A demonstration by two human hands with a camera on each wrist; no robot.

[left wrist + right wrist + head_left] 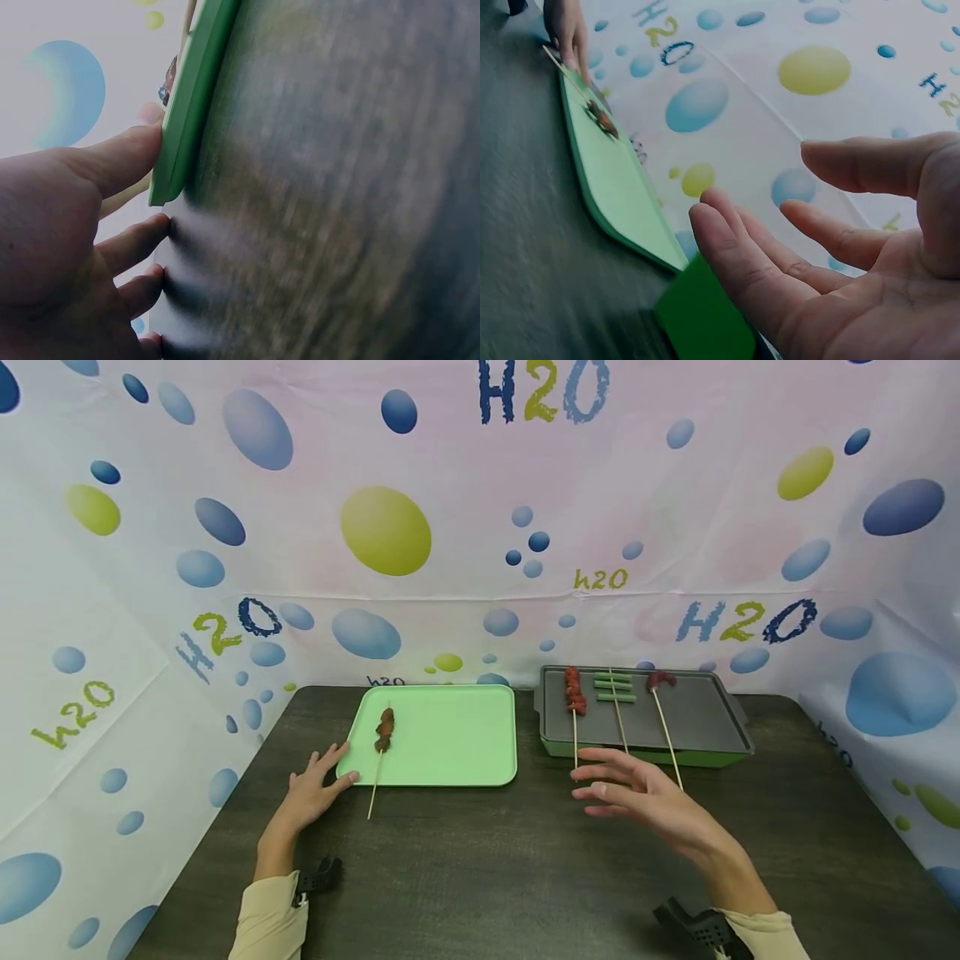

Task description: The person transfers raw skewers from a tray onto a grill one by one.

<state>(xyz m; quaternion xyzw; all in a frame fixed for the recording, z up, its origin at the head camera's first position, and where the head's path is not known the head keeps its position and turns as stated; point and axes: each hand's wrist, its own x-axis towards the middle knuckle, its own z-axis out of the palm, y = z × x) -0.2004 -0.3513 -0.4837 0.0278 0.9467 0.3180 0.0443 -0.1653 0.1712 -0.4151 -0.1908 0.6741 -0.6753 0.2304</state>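
A light green tray [450, 739] lies on the left of the table, a skewer of brown meat pieces [384, 731] on it with its stick past the near edge. My left hand [311, 793] rests at the tray's left corner, thumb on the rim [161, 172], other fingers spread on the table. On the right, a dark grill pan with a green base [697, 710] bears a red meat skewer [573, 689], a skewer of green pieces [615, 685] and a skewer with a curled reddish piece [660, 681]. My right hand [637, 793] hovers by their sticks, fingers parted, holding nothing.
The dark wood-grain table [465, 877] spreads in front of both hands. Behind it hangs a white backdrop [465, 460] with blue and green dots and H2O lettering. A gap of table separates the tray from the grill pan.
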